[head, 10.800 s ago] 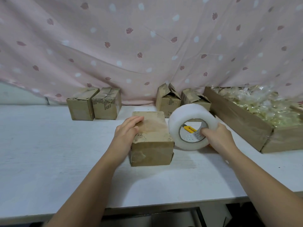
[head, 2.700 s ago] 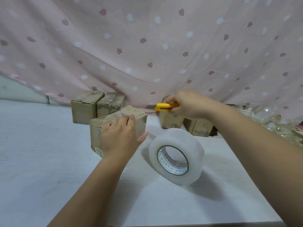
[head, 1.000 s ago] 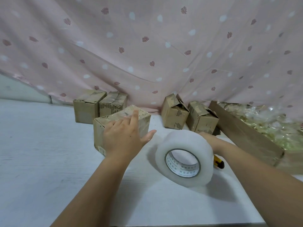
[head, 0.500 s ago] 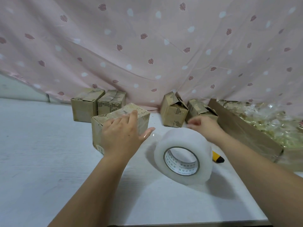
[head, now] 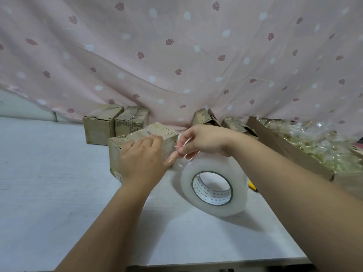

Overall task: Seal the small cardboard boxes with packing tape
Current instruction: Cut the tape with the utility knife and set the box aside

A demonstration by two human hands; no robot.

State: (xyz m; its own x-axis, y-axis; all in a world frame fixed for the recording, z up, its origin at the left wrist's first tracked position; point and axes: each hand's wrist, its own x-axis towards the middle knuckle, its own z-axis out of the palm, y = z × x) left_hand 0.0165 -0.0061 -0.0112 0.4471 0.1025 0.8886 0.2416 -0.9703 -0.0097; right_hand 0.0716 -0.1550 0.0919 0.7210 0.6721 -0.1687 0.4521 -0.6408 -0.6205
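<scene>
Left hand (head: 143, 157) flat, fingers straight, pressing box (head: 153, 129); right hand (head: 204, 140) pinching tape end (head: 177, 146) above roll (head: 212, 185)

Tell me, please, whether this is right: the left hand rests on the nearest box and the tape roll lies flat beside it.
Not quite: the head view shows the tape roll standing on its edge beside the box, not flat; the rest holds.

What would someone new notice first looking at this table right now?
The big clear tape roll standing on edge at centre, just right of the small box. The left hand presses flat on that box while the right hand pinches a tape strip beside it. Behind hangs a pink leaf-print curtain.
</scene>
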